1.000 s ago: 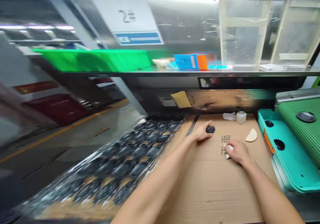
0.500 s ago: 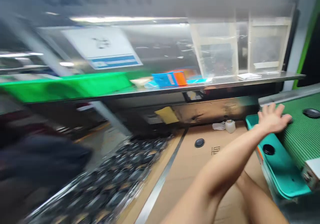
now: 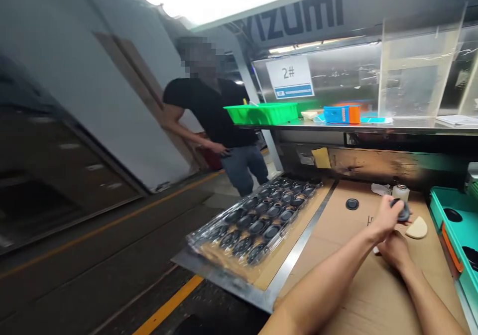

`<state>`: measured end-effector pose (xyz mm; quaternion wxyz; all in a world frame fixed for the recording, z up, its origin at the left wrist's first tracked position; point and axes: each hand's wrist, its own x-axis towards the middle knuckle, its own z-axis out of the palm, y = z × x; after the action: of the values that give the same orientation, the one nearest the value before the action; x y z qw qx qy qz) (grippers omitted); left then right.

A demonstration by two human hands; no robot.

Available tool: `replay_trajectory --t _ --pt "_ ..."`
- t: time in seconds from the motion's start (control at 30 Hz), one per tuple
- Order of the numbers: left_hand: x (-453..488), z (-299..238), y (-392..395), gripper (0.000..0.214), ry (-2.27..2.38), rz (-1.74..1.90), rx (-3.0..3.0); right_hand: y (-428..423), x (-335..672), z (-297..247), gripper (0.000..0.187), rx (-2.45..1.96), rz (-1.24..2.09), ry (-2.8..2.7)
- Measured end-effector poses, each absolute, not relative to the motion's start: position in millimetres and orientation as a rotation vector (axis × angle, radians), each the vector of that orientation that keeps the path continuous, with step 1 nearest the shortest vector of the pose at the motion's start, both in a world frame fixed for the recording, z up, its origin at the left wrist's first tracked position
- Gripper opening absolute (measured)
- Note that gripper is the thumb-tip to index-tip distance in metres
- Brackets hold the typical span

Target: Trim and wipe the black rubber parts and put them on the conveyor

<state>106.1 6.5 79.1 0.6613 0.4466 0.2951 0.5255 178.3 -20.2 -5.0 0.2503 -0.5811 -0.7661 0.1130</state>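
Note:
My left hand (image 3: 387,218) is closed round a black round plastic part (image 3: 402,210), held tilted above the cardboard-covered table (image 3: 336,255). Just below it my right hand (image 3: 396,249) is curled, its fingers mostly hidden. A small white bit (image 3: 376,250) shows at its left side; I cannot tell what it belongs to. A cream half-round pad (image 3: 417,228) lies to the right of both hands. Behind them stands a small whitish bottle (image 3: 401,192) beside a crumpled white wipe (image 3: 381,189). Another black round part (image 3: 352,204) lies flat on the cardboard.
A clear plastic tray (image 3: 220,248) with several black round parts covers the table's left end. At right is a teal bin (image 3: 444,200) with black parts inside. A metal shelf above carries a green basket (image 3: 267,113) and a blue-orange box (image 3: 341,114). A person (image 3: 212,111) stands beyond the tray.
My view has swung left, bringing the person into sight. My left hand, earlier spread over the teal bin and green belt, is back over the cardboard with a black round part in it.

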Motion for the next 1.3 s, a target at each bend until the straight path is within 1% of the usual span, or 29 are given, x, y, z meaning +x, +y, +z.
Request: replay_trajectory --t 0.1,0.17,0.27,0.33,0.47,0.6,0.8,0.9,0.97,1.07,1.2,1.3 --pt "38.6 45.3 6.0 0.047 0.789 1.305 0.851 -18.3 175.7 -3.9 0.029 -1.567 0.341 -2.153" --pt "9.3 29.6 3.1 0.048 0.753 1.323 0.740 -18.9 175.6 -4.1 0.029 -1.536 0.310 -2.179" --pt "-8.9 14.6 0.5 0.058 0.612 1.248 0.595 -19.6 176.9 -6.5 0.032 -1.510 0.252 -2.176" --pt "-9.3 8.5 2.1 0.058 0.535 1.210 0.545 -19.7 177.0 -6.2 0.035 -1.483 0.238 -2.136" --pt "-0.6 1.7 8.7 0.042 0.463 1.198 0.446 -22.8 170.6 4.2 0.040 -1.427 0.206 -1.900" --pt "11.5 1.5 2.3 0.034 0.401 1.149 0.360 -31.6 153.3 15.8 0.038 -1.385 0.156 -1.764" --pt "20.6 8.2 -15.2 0.034 0.406 1.024 0.374 -31.7 135.7 14.8 0.031 -1.408 0.142 -1.822" --pt "17.9 7.0 -15.0 0.036 0.434 1.022 0.356 -32.4 139.1 15.9 0.025 -1.441 0.200 -2.016" --pt "17.2 5.1 -14.6 0.038 0.439 1.025 0.363 -33.3 142.4 18.2 0.021 -1.546 0.147 -2.076" --pt "19.3 2.6 -14.9 0.037 0.461 1.016 0.384 -31.9 144.3 20.7 0.023 -1.660 -0.009 -1.989" --pt "22.0 0.9 -14.7 0.039 0.506 0.996 0.355 -29.5 143.4 19.2 0.022 -1.486 0.069 -2.163" --pt "22.8 -0.3 -13.3 0.039 0.481 1.006 0.380 -29.8 145.1 17.3 0.020 -1.563 0.014 -2.124"
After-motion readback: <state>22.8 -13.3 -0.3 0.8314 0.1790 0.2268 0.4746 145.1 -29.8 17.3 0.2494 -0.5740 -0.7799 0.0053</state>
